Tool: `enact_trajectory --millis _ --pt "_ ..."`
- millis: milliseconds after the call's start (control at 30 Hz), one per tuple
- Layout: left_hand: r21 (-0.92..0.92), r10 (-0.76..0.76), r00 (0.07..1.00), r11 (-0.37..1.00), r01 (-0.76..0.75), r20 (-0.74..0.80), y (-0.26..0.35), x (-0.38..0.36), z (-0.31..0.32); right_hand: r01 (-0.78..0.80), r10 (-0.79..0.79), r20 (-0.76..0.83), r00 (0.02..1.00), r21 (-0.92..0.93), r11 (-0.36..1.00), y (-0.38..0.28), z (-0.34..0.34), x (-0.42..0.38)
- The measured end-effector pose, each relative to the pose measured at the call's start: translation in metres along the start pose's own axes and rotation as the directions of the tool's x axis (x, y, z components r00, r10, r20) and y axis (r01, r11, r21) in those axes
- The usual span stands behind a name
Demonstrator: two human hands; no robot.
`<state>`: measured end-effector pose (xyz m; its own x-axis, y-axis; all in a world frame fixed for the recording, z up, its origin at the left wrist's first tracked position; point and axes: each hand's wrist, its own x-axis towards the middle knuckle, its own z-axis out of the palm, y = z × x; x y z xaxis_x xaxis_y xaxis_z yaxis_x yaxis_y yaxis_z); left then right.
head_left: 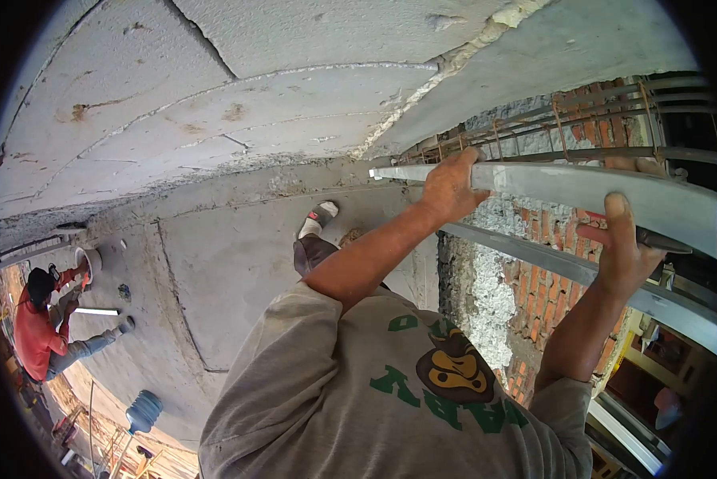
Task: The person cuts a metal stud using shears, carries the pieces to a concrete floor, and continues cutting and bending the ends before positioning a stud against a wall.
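A long grey metal bar (550, 177) runs from the middle of the view to the right edge, in front of rusty rebar. My left hand (452, 188) is wrapped over its upper edge, near its left end. My right hand (626, 243) grips the same bar from below, thumb against its face; its other fingers are partly hidden. A dark, slim tool (665, 242) sticks out beside the right palm; I cannot make out its kind. Below the bar lies a second metal beam (526, 251), with rough brickwork (538, 279) showing behind it.
A cracked, plastered wall (294, 96) rises ahead. Grey concrete floor (231, 271) spreads to the left. Over there, a person in a red top (39, 335) crouches near a white bucket (93, 263). A blue water jug (144, 411) lies near the bottom left. Rebar (566, 120) lines the upper right.
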<state>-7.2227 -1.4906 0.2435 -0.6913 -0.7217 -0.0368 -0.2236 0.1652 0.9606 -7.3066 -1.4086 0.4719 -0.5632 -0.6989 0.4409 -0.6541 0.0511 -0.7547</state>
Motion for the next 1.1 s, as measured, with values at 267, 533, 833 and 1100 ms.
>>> enact_trajectory --millis 267,533,833,1100 --pt "-0.079 0.138 0.986 0.986 -0.146 -0.096 -0.012 -0.008 0.031 0.030 -0.030 -0.002 1.000 -0.044 0.999 0.022 -0.040 -0.021" --pt "-0.135 0.146 0.988 0.979 -0.150 -0.038 -0.005 -0.014 0.027 0.019 -0.017 -0.084 0.996 0.022 1.000 0.034 -0.046 -0.025" --pt "-0.123 0.182 0.980 0.974 -0.192 -0.085 -0.012 -0.013 0.026 0.055 -0.052 -0.041 0.998 0.065 0.996 0.029 -0.039 -0.026" --pt "-0.116 0.173 0.984 0.979 -0.167 0.049 -0.017 -0.002 0.019 0.097 -0.094 -0.089 0.992 0.034 0.995 0.027 -0.065 -0.015"
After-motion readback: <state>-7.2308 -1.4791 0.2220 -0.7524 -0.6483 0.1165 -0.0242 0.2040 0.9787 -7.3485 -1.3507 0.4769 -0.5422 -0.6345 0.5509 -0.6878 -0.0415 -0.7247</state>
